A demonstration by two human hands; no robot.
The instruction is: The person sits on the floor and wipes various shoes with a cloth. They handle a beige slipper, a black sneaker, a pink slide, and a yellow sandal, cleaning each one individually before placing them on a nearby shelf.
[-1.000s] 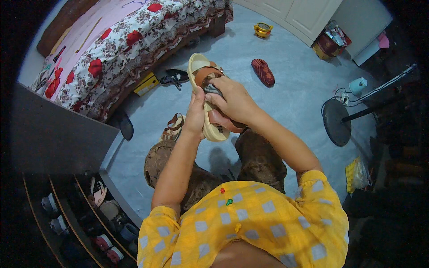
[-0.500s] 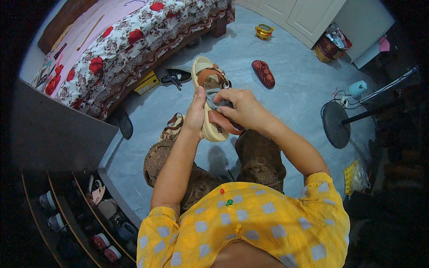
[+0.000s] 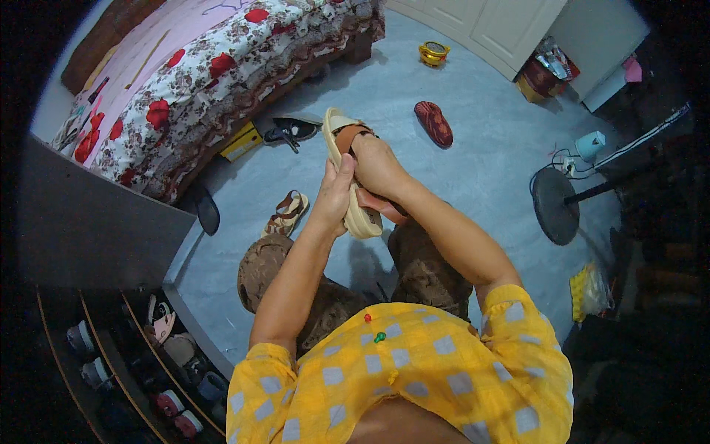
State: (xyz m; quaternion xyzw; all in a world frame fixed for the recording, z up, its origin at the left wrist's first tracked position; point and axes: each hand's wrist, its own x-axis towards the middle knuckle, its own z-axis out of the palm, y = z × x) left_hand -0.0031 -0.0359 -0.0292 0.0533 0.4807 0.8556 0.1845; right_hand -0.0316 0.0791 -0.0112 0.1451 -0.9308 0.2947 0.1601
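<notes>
My left hand [image 3: 336,194] is closed round the side of a sandal [image 3: 362,222], its thumb on the near edge. This sandal has a thick cream sole and brown and tan straps, and its toe-to-heel line is nearly upright in view. Into the sandal between the straps reaches my right hand [image 3: 377,164], its back toward me and fingers bent down out of sight. The grey cloth seen in that hand a moment earlier is hidden behind it now. A similar sandal [image 3: 286,213] lies on the floor just left of my knees.
Farther off lies a dark red patterned slipper [image 3: 433,123]. Black shoes [image 3: 292,132] and a yellow box [image 3: 240,142] sit by the bed [image 3: 214,96]. A round black stand base [image 3: 556,207] is at right, a shoe rack [image 3: 103,340] at lower left.
My right hand has moved up and deeper into the sandal, toward its far end, covering the grey cloth. The held sandal has shifted slightly; my left hand keeps its grip.
</notes>
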